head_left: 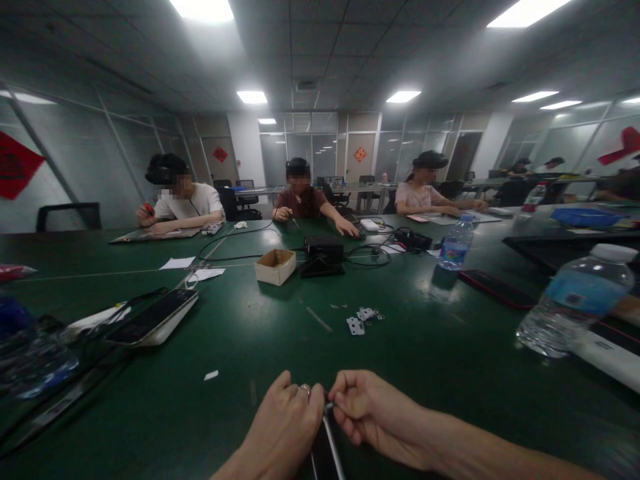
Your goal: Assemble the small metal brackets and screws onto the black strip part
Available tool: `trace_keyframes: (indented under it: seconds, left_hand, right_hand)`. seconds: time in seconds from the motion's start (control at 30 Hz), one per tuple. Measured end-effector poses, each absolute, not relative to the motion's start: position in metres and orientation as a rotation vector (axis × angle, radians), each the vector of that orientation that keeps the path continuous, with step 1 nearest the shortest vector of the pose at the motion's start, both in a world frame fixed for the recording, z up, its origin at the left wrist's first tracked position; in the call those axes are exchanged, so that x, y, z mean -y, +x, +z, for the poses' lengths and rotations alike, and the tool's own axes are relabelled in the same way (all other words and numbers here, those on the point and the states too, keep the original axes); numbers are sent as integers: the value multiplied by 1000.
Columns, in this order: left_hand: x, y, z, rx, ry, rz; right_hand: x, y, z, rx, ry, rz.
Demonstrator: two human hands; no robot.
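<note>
At the bottom centre, my left hand (287, 427) wears a ring and is closed over the top end of a dark flat device with a silver edge (333, 448). Much of that device is hidden under the hand or cut off by the frame. My right hand (375, 410) is beside it, thumb and fingers pinched together at the device's top corner. A small dark piece (329, 405) shows at those fingertips, too small to name. Farther forward on the table lie small metal plates (356, 325) with other little parts around them.
On the green table (240, 333) stand an open cardboard box (276, 267) and a black device (323, 255) with cables. Water bottles (575, 300) are at right; a phone (155, 317) lies at left. Several people sit across, one person's hand (345, 225) reaching over the table.
</note>
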State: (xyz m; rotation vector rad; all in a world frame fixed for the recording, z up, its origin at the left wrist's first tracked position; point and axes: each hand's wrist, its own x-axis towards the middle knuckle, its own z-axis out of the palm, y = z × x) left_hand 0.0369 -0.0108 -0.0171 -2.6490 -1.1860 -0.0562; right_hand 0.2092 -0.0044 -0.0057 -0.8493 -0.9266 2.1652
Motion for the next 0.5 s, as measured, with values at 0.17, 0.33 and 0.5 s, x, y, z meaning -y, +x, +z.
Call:
trace_keyframes:
  seconds: [0.17, 0.33, 0.5]
  left_hand:
    - [8, 32, -19, 1061, -2673, -143]
    - [5, 28, -17, 923, -2727, -243]
    - [3, 32, -2, 975, -2885, -47]
  right_hand:
    - [3, 212, -9, 1081, -821, 2140]
    - [0, 216, -9, 1343, -788, 2064]
    - [-7, 220, -4, 1523, -769, 1999]
